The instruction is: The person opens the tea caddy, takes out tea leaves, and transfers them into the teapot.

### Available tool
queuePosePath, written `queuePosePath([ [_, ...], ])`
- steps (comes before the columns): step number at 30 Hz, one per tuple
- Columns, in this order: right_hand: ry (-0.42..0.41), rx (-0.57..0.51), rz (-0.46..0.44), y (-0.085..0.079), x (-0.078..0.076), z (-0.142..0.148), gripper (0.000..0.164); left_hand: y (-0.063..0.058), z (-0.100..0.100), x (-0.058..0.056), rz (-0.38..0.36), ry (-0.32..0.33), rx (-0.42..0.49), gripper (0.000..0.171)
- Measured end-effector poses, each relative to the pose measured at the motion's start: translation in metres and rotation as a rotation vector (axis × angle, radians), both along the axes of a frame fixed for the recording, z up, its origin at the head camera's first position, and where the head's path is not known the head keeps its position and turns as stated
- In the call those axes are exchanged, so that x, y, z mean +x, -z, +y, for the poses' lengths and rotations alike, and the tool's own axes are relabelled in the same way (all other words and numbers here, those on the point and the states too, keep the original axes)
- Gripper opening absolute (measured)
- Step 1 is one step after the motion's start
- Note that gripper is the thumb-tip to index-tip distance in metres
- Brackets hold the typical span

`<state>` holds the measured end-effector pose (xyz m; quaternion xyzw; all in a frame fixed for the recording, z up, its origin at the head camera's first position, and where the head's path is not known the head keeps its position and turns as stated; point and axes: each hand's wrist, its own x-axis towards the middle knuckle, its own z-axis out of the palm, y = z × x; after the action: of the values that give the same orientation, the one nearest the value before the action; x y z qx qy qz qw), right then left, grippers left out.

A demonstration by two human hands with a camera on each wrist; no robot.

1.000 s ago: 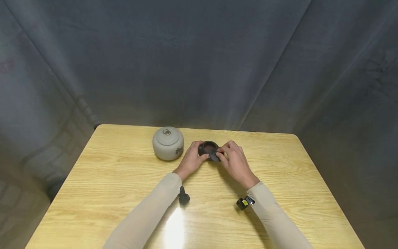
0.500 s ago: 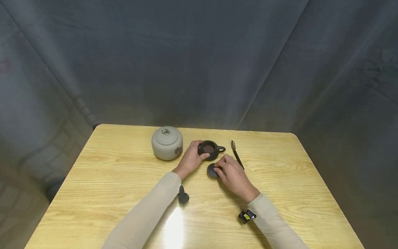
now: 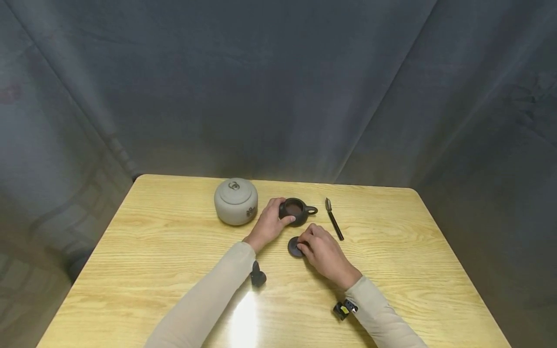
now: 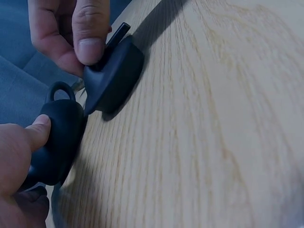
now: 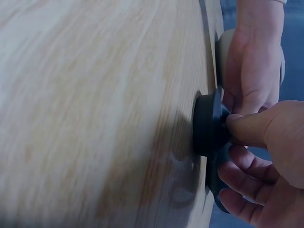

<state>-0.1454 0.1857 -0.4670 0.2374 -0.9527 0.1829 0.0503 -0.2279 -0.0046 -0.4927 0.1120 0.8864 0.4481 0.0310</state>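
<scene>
A small black teapot (image 3: 299,221) stands uncovered on the wooden table, its loop handle towards the right. My left hand (image 3: 269,223) holds it from the left, with the thumb on the near side; the spout is hidden. The round black lid (image 3: 294,247) is just in front of the teapot. Thumb and fingers of my right hand (image 3: 325,252) pinch the lid's knob. In the right wrist view, the lid (image 5: 204,126) has its underside against the tabletop. The left wrist view shows the lid (image 4: 116,78) beside the teapot body (image 4: 61,130).
Left of the teapot stands a grey lidded jar (image 3: 235,208) with a ring emblem on top. A slim tool (image 3: 335,224) with a black handle and metal tip lies to the right. Dark curtains (image 3: 278,87) hang behind the table (image 3: 174,251).
My right hand has carried the lid from the teapot's opening towards me and down to the table. The slim tool has come into view. My left hand keeps its hold on the teapot.
</scene>
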Motion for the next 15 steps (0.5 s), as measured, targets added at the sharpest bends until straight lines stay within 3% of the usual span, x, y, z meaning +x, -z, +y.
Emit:
queuePosePath([
  [15,0.032,-0.029,-0.019,-0.0035,0.0030,-0.0014,0.014,0.0036,0.0003,0.0016,-0.002,-0.008,0.030,0.068],
])
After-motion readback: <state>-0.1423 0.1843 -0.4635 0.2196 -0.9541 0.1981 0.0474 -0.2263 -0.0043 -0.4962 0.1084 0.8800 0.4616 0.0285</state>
